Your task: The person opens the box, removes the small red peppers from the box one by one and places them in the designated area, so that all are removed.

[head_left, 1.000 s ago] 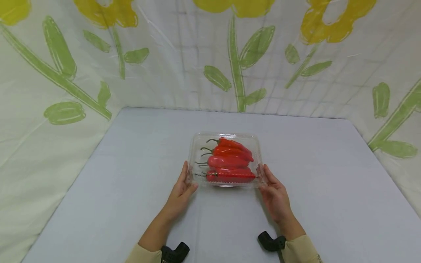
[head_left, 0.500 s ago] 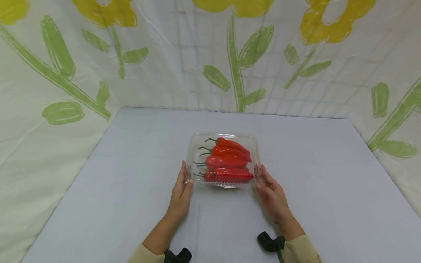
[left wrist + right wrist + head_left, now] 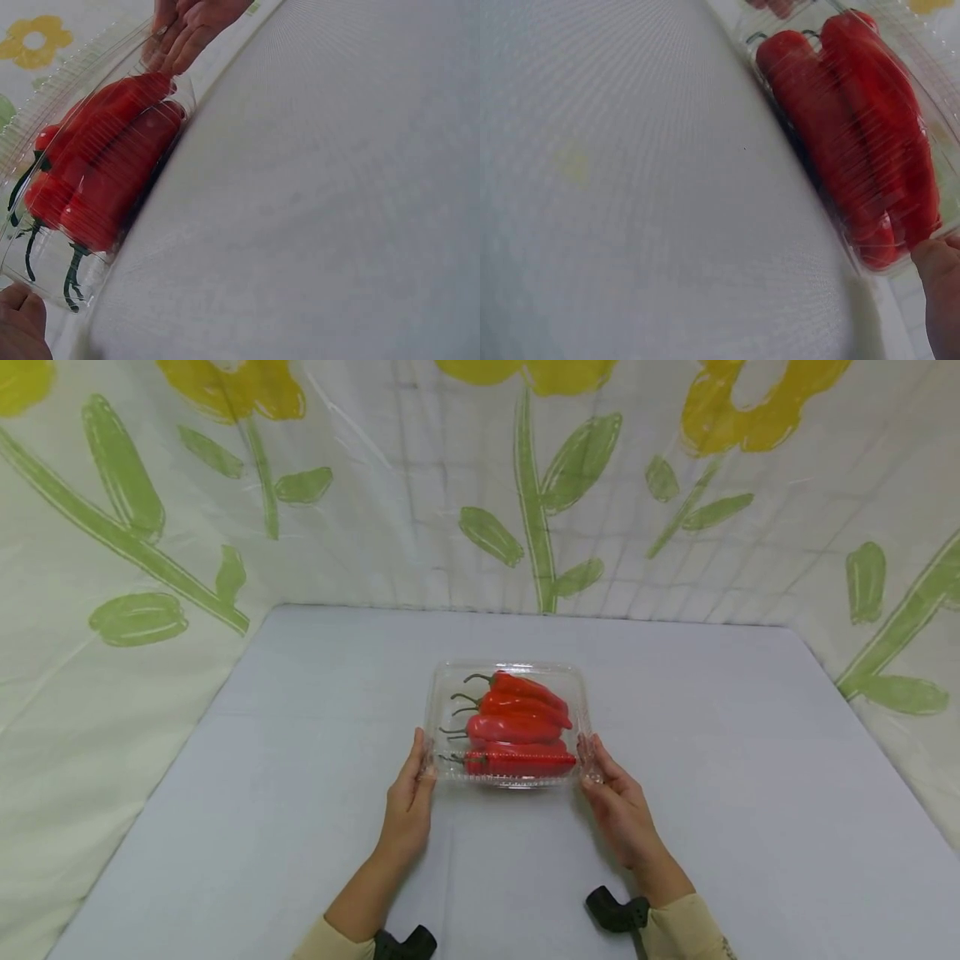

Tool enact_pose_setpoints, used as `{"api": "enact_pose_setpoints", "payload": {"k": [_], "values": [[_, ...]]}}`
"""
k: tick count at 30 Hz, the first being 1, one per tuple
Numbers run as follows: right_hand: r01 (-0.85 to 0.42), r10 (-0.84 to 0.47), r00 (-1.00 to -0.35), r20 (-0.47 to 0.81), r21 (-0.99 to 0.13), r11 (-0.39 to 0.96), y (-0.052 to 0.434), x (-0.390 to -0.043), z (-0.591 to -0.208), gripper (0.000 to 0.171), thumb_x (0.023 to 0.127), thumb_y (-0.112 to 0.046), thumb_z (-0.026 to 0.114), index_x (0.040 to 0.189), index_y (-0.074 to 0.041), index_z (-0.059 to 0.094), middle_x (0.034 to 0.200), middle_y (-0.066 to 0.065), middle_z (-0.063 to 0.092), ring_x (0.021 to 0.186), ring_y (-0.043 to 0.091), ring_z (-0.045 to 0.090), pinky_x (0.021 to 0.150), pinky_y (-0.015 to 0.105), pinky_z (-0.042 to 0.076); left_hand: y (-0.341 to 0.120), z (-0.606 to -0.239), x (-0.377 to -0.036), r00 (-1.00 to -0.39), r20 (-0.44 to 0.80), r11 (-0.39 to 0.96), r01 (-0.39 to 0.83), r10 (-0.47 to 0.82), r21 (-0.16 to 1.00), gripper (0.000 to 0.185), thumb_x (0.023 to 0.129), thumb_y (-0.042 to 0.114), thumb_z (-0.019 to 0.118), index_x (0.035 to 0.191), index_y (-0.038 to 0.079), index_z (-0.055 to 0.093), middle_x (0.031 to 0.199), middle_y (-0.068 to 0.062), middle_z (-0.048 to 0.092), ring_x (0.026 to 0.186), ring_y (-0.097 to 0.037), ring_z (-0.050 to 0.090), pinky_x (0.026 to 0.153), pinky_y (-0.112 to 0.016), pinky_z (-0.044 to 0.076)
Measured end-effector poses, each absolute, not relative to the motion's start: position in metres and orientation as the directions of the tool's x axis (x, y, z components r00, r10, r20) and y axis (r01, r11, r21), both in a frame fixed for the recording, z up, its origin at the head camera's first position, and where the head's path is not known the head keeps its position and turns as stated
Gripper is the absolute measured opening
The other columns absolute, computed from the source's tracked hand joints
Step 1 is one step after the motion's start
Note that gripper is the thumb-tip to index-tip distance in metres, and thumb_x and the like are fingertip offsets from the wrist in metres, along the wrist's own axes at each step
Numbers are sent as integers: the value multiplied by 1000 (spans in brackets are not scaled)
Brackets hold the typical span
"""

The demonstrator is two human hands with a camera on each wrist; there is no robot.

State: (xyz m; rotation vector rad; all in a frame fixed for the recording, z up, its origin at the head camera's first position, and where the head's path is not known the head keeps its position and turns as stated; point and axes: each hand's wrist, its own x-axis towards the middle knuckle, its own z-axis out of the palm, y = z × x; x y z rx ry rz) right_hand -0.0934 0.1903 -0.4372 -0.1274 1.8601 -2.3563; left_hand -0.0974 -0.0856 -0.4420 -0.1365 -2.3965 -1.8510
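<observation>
Clear plastic clamshell box [image 3: 510, 727] of long red peppers [image 3: 517, 728], mid-counter [image 3: 300, 760]: our left hand [image 3: 408, 793] and right hand [image 3: 618, 797], fingers nearly straight, press its near corners. We advise equal pressure, keeping it level.

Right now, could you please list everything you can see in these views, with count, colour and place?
clear plastic box: one, transparent, lid closed, on the middle of the table, between both hands.
red peppers: four or five, hard to count through the lid, red with dark green stems pointing left, stacked inside the box.
table: one, pale grey-blue, fills the foreground.
backdrop sheet: one, white with yellow flowers and green leaves, behind and beside the table.
wrist camera mounts: two, black, on the wrists.
sleeves: two, beige, bottom edge.
left hand: one, fingers straight against the box's left end.
right hand: one, fingers against the box's right end.
</observation>
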Motion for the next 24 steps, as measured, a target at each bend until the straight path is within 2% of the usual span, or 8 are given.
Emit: {"api": "enact_pose_setpoints", "payload": {"k": [4, 7, 9, 11, 17, 24], "values": [[48, -154, -988, -16, -978, -205, 190, -93, -437, 64, 95, -2, 40, 147, 1, 4, 157, 12, -1, 130, -15, 29, 100, 9, 36, -85, -442, -98, -989, 151, 243, 145, -4, 959, 54, 99, 10, 40, 149, 12, 21, 153, -9, 28, 140, -22, 27, 110, -31, 28], [67, -137, -990, -43, -982, -175, 189, -93, -436, 64, 95, -2, 41, 147, 1, 5, 158, 8, 0, 142, 2, 15, 100, 8, 35, -85, -444, -99, -984, 179, 235, 173, -4, 956, 54, 98, 7, 40, 148, 7, 20, 153, -11, 26, 140, -25, 27, 109, -27, 27], [84, -122, -990, -67, -985, -147, 188, -93, -436, 64, 95, -4, 43, 148, 0, 6, 158, 5, 1, 145, 14, 6, 99, 7, 34, -85, -444, -99, -979, 202, 236, 196, -4, 952, 53, 98, 5, 40, 148, 4, 20, 153, -12, 24, 140, -27, 26, 109, -21, 26], [97, -113, -990, -82, -986, -132, 187, -93, -435, 64, 95, -5, 43, 148, -1, 7, 158, 3, 3, 146, 21, 3, 99, 7, 34, -85, -444, -99, -977, 215, 239, 207, -6, 949, 53, 98, 4, 40, 147, 2, 21, 153, -13, 24, 140, -28, 27, 108, -16, 26], [104, -100, -991, -93, -988, -112, 186, -92, -433, 61, 96, -6, 42, 149, -2, 10, 158, 1, 6, 146, 23, 6, 99, 9, 35, -84, -442, -99, -982, 190, 220, 181, -19, 959, 54, 98, 6, 41, 148, 5, 21, 154, -10, 24, 141, -23, 26, 108, -22, 27], [110, -71, -992, -107, -993, -34, 184, -93, -432, 60, 97, -12, 44, 149, -5, 14, 158, -1, 11, 145, 21, 12, 97, 8, 36, -85, -443, -100, -981, 193, 195, 186, -17, 963, 54, 98, 6, 42, 148, 4, 21, 154, -12, 23, 140, -25, 26, 104, -11, 28]]}}
